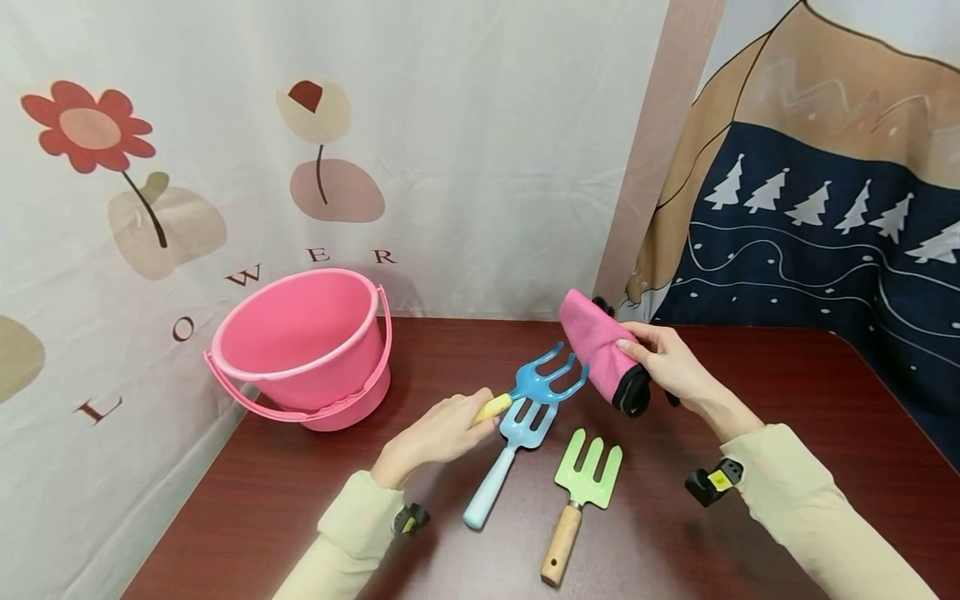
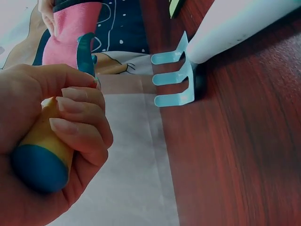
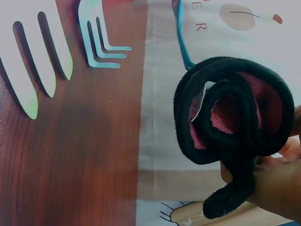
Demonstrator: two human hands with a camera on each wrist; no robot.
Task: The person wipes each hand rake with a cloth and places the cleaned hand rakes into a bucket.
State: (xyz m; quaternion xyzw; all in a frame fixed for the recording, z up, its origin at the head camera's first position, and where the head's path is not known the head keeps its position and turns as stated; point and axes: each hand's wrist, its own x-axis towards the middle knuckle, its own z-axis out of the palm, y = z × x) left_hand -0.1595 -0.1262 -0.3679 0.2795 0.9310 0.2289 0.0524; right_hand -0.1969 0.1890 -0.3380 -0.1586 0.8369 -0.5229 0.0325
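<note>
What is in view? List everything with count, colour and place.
Wood-grain table: 1, brown, foreground.
Round pink bucket: 1, pink, table's back left.
Yellow-handled blue rake: 1, blue and yellow, over table's centre.
Light-blue fork: 1, light blue, on table's centre.
Wooden-handled green fork: 1, green, right of light-blue fork.
Rolled pink fabric: 1, pink with black trim, right of rake.
Printed cloth backdrop: count unclear, white, tan and navy, behind table.
Wrist devices: 2, black, one per wrist.
Cuffed sleeves: 2, cream, forearms.
Left hand: 1, bare, gripping rake.
Right hand: 1, bare, gripping fabric.
</note>
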